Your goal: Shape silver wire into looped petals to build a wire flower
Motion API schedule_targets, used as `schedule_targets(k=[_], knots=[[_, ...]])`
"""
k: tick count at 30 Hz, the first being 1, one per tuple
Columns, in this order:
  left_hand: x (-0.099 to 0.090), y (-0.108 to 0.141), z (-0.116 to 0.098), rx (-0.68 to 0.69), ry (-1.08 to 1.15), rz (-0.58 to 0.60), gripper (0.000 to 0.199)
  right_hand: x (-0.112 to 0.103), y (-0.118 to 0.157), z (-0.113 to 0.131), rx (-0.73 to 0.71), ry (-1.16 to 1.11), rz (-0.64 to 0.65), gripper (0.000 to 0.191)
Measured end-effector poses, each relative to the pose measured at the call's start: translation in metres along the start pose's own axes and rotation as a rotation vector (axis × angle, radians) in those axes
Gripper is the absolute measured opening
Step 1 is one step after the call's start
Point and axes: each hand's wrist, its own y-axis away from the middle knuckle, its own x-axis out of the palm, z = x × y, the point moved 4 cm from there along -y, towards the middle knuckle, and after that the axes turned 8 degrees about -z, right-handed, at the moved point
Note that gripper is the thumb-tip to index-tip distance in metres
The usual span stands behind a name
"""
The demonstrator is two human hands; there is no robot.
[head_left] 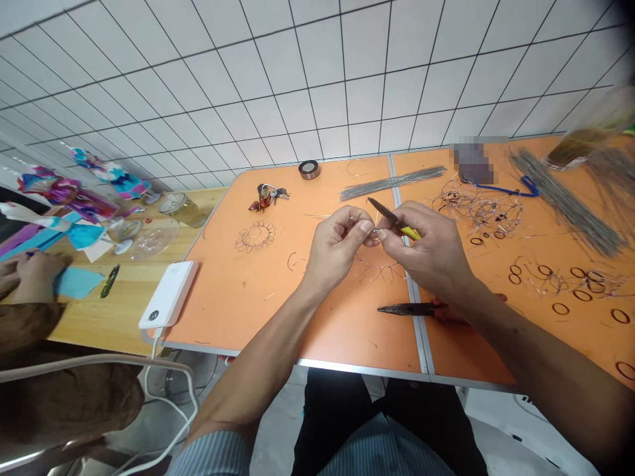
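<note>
Bent over an orange table [223,304], a person works a thin wire [376,231] at its middle, beside the metal seam. The left hand [341,243], its fingers curled, pinches the wire between thumb and fingertips; the right hand [432,246] meets it there, thumb and forefinger closed near the same point while also gripping a yellow-handled tool [385,211], its dark tip aimed up and left. Fine wire loops [381,270] lie just below the hands, and a pair of pliers [407,309] rests partly beneath the right forearm. A petal-edged wire ring [247,239] sits to the left. Behind the hands are a bundle of straight wires [391,184] across the seam and a roll of tape [309,170] near the tiled wall; dark rings [560,304] dot the right side. At far left, a co-worker's hand [40,274] rests near light-blue paper [79,283].
</note>
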Motion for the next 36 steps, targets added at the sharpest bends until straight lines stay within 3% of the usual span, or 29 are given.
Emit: schedule_targets(k=[24,36], knots=[[0.006,0.012,-0.009,0.131,-0.170,-0.032,0.043,0.000,-0.002,-0.001,0.205,-0.119,0.044,0.012],[-0.003,0.005,-0.006,0.100,-0.135,-0.094,0.038,-0.003,0.000,0.000,0.018,-0.020,-0.019,0.011]])
